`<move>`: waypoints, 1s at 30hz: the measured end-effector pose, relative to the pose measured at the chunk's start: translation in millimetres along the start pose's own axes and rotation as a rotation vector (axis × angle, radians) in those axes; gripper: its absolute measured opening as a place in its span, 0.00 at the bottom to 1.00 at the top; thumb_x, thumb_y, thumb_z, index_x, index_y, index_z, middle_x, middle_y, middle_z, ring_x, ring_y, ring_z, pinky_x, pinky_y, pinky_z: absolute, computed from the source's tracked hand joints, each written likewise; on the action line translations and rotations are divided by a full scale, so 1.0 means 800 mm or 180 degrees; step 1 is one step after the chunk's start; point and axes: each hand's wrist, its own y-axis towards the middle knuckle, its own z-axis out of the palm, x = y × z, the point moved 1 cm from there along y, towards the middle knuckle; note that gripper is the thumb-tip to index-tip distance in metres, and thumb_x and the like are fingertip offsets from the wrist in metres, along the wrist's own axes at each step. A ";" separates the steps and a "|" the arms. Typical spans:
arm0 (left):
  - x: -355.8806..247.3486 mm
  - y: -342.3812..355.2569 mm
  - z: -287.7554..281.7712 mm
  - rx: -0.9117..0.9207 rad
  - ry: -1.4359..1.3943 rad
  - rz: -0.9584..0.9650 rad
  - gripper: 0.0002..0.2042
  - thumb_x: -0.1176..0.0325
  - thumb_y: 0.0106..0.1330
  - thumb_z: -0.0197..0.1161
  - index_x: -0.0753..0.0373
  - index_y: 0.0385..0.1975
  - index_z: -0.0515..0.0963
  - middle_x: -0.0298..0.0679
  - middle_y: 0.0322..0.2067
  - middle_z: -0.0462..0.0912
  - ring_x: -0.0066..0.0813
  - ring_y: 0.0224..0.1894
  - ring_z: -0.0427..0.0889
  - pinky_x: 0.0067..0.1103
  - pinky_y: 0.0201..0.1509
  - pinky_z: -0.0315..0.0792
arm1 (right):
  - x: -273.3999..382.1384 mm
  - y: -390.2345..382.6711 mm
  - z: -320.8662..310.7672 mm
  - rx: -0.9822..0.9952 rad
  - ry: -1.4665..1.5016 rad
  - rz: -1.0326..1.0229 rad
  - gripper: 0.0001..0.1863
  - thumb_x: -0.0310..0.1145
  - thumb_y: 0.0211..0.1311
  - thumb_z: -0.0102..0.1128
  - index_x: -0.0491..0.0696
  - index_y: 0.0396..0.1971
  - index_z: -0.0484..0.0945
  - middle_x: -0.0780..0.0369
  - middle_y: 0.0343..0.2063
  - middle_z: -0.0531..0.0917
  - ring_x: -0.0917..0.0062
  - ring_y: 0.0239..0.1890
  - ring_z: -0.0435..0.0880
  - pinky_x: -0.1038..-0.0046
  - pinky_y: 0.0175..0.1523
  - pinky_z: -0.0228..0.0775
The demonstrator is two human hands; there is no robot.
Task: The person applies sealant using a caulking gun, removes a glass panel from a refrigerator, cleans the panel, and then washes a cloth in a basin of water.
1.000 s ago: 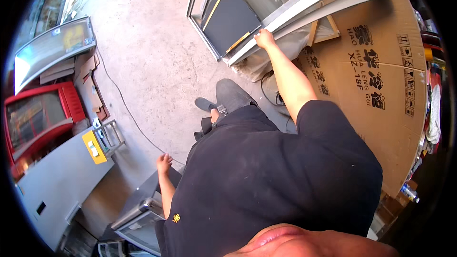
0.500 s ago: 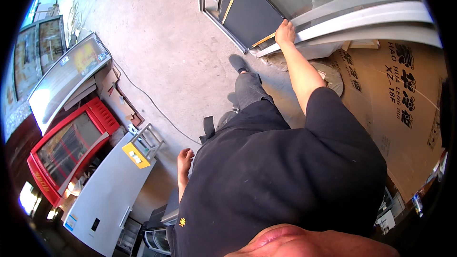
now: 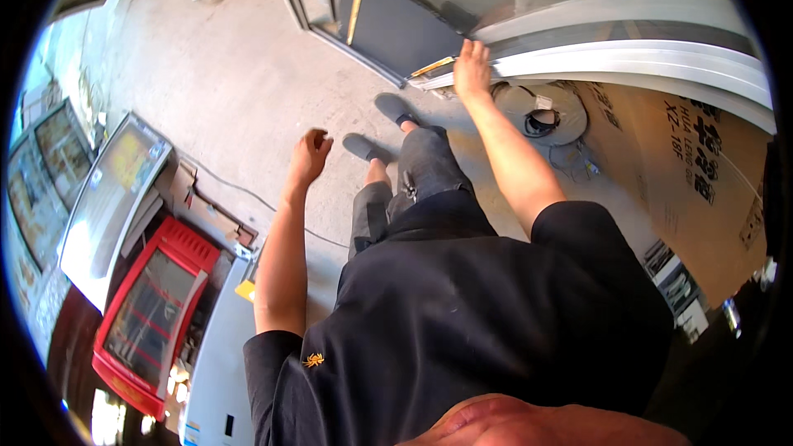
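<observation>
My right hand (image 3: 472, 71) reaches forward, its fingers curled over the edge of a silver metal frame (image 3: 578, 66) belonging to a large glass cabinet. Just left of these fingers, a yellow strip (image 3: 434, 67) lies along the lower edge of a dark grey panel (image 3: 401, 29) behind the glass. A second yellow strip (image 3: 356, 8) stands nearer the panel's far side. My left hand (image 3: 309, 157) hangs over the concrete floor, away from any object. Its fingers are loosely bent with a gap at the thumb, and nothing shows in them.
A coil (image 3: 541, 118) lies below the frame, beside a big brown cardboard sheet (image 3: 661, 173). On the left stand a red glass-fronted cabinet (image 3: 157, 314), a curved glass panel (image 3: 116, 198) and a pale blue-grey cabinet (image 3: 221, 363). A cable (image 3: 239, 187) crosses the floor (image 3: 206, 74).
My left hand has swung forward from beside my body. My left foot has come forward next to the right. My right hand stays at the frame, and the view has shifted.
</observation>
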 end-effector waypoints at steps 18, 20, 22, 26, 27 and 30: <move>-0.141 0.167 0.097 0.1350 -0.1270 -0.0204 0.20 0.56 0.67 0.58 0.68 0.48 0.74 0.42 0.37 0.82 0.28 0.41 0.81 0.23 0.43 0.74 | -0.007 -0.014 0.020 0.0049 0.0611 0.0231 0.12 0.25 0.53 0.60 0.46 0.37 0.71 0.58 0.38 0.73 0.62 0.46 0.73 0.63 0.44 0.73; -0.154 0.186 0.102 0.1286 -0.1451 -0.0479 0.28 0.49 0.65 0.59 0.70 0.51 0.71 0.45 0.41 0.80 0.33 0.43 0.81 0.25 0.46 0.75 | -0.004 -0.028 0.022 0.0021 0.0850 0.0064 0.11 0.25 0.52 0.60 0.46 0.36 0.71 0.59 0.37 0.74 0.62 0.45 0.74 0.62 0.43 0.72; -0.167 0.200 0.113 0.1108 -0.1807 -0.0840 0.32 0.45 0.63 0.59 0.73 0.53 0.69 0.48 0.43 0.78 0.36 0.45 0.81 0.27 0.48 0.75 | 0.002 -0.041 0.016 0.0037 0.1102 -0.0104 0.11 0.24 0.52 0.60 0.47 0.35 0.71 0.59 0.36 0.74 0.61 0.44 0.75 0.61 0.42 0.72; -0.163 0.224 0.138 0.1090 -0.2576 -0.1640 0.37 0.44 0.62 0.60 0.76 0.55 0.65 0.55 0.46 0.76 0.43 0.46 0.81 0.32 0.48 0.79 | 0.014 -0.075 0.007 0.0090 0.1460 -0.0361 0.10 0.25 0.51 0.57 0.48 0.35 0.72 0.60 0.34 0.73 0.62 0.41 0.75 0.61 0.39 0.73; -0.151 0.227 0.148 0.1041 -0.2691 -0.1830 0.36 0.45 0.62 0.61 0.76 0.53 0.66 0.58 0.47 0.76 0.46 0.45 0.81 0.33 0.45 0.80 | 0.019 -0.085 0.002 0.0102 0.1527 -0.0421 0.10 0.25 0.51 0.58 0.48 0.35 0.72 0.60 0.34 0.73 0.62 0.42 0.75 0.62 0.40 0.73; -0.116 0.232 0.169 0.0873 -0.2384 -0.1885 0.25 0.56 0.64 0.59 0.76 0.48 0.69 0.53 0.42 0.78 0.45 0.38 0.84 0.31 0.36 0.83 | 0.036 -0.109 -0.010 0.0394 0.1854 -0.0451 0.08 0.25 0.53 0.58 0.47 0.34 0.72 0.60 0.35 0.74 0.63 0.42 0.76 0.63 0.41 0.73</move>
